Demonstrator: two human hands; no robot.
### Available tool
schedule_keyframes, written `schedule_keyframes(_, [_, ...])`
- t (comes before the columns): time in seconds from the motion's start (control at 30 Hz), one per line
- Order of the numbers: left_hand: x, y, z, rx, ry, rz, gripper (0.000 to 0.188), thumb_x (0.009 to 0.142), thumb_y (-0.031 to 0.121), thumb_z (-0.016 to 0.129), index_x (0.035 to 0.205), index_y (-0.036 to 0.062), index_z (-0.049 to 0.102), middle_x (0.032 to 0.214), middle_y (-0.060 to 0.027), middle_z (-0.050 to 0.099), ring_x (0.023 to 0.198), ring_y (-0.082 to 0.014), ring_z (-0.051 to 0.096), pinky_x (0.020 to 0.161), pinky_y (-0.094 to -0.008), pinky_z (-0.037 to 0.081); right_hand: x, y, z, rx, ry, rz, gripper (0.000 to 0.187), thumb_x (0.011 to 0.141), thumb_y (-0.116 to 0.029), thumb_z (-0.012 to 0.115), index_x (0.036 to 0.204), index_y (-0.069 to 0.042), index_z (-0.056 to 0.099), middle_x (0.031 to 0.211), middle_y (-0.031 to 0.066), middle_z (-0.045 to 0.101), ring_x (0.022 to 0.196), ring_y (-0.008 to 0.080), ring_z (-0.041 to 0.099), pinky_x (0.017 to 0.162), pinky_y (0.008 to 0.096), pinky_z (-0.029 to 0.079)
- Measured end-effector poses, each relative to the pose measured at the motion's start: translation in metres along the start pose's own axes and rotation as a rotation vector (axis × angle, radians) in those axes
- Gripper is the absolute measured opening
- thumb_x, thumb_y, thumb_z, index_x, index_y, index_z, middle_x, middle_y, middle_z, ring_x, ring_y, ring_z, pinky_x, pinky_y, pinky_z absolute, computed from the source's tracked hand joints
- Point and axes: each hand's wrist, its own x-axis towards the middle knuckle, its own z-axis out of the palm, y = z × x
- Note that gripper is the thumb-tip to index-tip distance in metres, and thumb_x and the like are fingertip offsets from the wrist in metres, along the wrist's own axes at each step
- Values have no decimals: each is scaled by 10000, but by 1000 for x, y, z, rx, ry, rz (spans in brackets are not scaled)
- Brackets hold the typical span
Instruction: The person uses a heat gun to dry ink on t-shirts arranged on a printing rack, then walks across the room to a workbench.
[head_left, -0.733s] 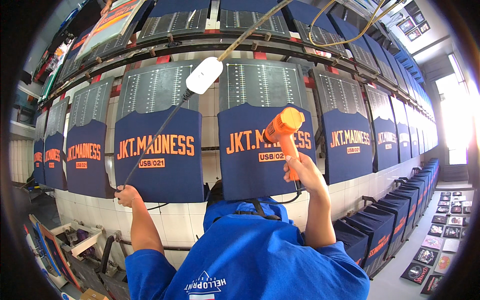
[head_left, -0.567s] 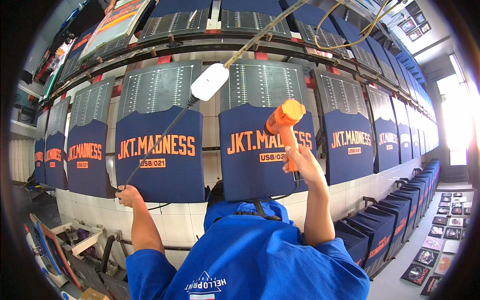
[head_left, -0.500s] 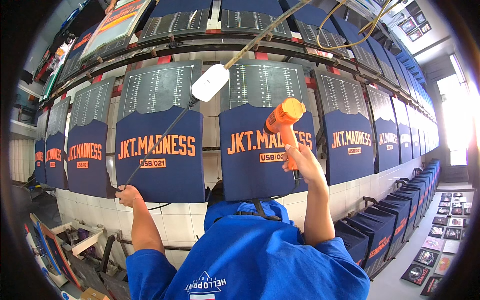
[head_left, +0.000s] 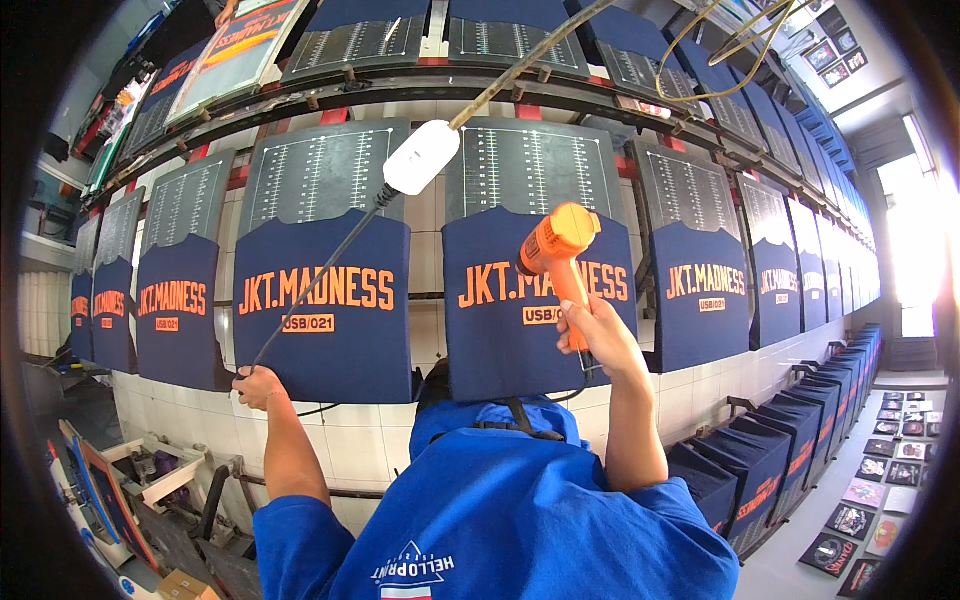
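My right hand (head_left: pixel 605 338) grips the handle of an orange heat gun (head_left: pixel 566 238), held over the printed front of a navy T-shirt (head_left: pixel 500 365). Its nozzle points left, toward the orange lettering, and the gun covers part of that print. My left hand (head_left: pixel 258 387) is closed round a black cable (head_left: pixel 325 270) by the lower left corner of another navy T-shirt (head_left: pixel 340 370). From there the cable slants up to a white power socket block (head_left: pixel 421 158), which hangs from a tan cord. Each shirt is stretched over a dark board with white ruled marks.
More boards with navy shirts (head_left: pixel 700 335) run left and right in a row. Behind a dark metal rail (head_left: pixel 400 85) is a second row. A framed printing screen (head_left: pixel 240 55) lies at the far left, with part of another person's hand above. Dark shirts line a lower rack (head_left: pixel 745 450).
My right hand has brought the heat gun slightly left and down across the shirt's print. My left hand keeps its hold on the cable, almost unmoved.
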Motion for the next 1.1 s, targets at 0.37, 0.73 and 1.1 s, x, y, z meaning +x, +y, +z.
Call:
schedule_keyframes(0.37, [1,-2,3,-5,3,-8,559,992,454,367,1369,52,460,1253,-332,510,1118,-487,576,905,-570,505,-12,7,-1,-49,-22,52,288,989,-238,542,1103,26,540,787,52,598,608,129,619,575,270,525])
schedule_keyframes(0.73, [2,-2,3,1,-7,-12,554,992,463,365,1364,64,461,1245,-328,509,1115,-484,578,898,-572,507,-34,14,2,-20,-79,89,287,976,-258,596,1034,19,553,801,65,602,619,140,640,572,267,537])
schedule_keyframes(1.1, [-12,8,-12,-7,-35,0,549,1000,439,348,1349,28,452,1238,-326,505,1115,-484,575,902,-560,513,-28,5,19,-71,-91,116,241,979,-204,580,1055,22,546,800,55,599,617,129,622,578,260,515])
